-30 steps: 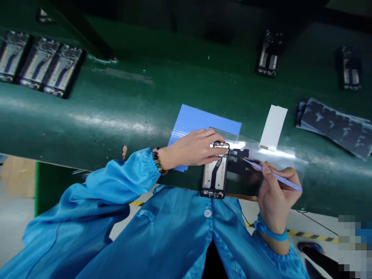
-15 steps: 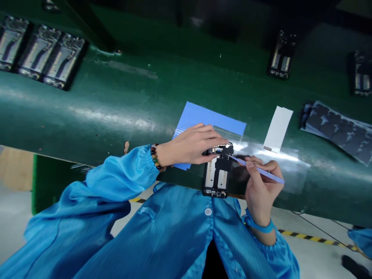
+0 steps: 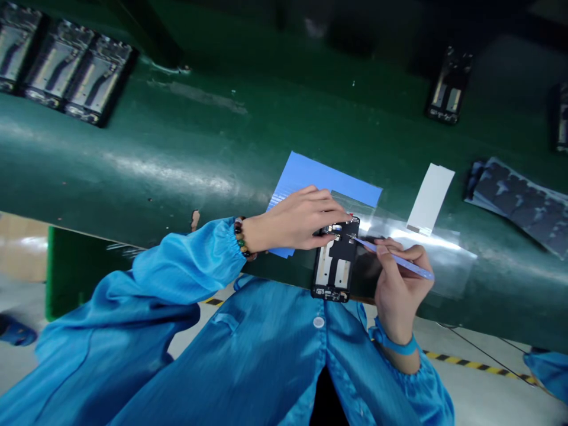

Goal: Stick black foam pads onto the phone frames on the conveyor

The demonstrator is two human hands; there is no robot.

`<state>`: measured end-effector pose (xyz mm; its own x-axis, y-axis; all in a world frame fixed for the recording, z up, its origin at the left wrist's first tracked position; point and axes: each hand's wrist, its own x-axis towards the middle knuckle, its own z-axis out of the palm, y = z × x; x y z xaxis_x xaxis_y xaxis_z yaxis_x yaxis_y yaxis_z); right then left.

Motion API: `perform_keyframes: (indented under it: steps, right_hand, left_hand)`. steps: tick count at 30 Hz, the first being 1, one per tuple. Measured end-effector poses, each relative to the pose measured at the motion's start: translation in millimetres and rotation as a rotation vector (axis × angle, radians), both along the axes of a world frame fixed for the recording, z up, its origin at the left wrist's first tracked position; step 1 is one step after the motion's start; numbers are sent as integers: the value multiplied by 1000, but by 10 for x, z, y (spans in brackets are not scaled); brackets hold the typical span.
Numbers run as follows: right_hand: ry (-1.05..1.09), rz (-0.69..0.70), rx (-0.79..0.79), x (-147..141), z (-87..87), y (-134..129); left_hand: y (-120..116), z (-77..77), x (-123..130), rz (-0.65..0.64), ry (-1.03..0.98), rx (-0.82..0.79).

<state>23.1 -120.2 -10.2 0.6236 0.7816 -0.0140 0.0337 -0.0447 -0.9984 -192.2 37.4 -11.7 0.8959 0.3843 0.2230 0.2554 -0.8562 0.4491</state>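
Observation:
An opened phone [image 3: 337, 260] with bare inner parts lies at the bench's front edge, close to my body. My left hand [image 3: 302, 219] reaches over its upper left part, with thumb and fingers closed on the phone's top end. In my right hand [image 3: 399, 287] is a pair of purple tweezers [image 3: 397, 259], pinched between thumb and fingers. Their tip touches or hovers just over the upper part of the phone; I cannot tell which. Partly under my left hand lies a blue sheet [image 3: 328, 176].
Clear film [image 3: 448, 269] lies right of the phone, below a white strip [image 3: 430, 198]. Dark printed sheets [image 3: 523, 204] are stacked at the right. More opened phones [image 3: 95, 80] stand in a row at the far left, and another phone [image 3: 449, 89] lies at the back right.
The camera view has shifted slightly, so the bench items appear a little displaced. Both hands, the tweezers and the phone keep nearly the same positions relative to each other.

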Motion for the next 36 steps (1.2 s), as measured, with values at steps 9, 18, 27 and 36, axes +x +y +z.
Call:
perform_keyframes:
  steps: [9, 18, 27, 36]
  right_hand:
    - [6, -14, 2, -22, 27, 18]
    - [-23, -19, -13, -22, 0, 7]
    - [-53, -197, 93, 232, -37, -23]
    - [-223, -366, 36, 1211, -37, -123]
  left_hand:
    - [4, 1, -8, -2, -29, 10]
    - [10, 14, -22, -23, 7, 26]
    - [-50, 81, -13, -66, 129, 206]
    - [-11, 259, 550, -198, 23, 267]
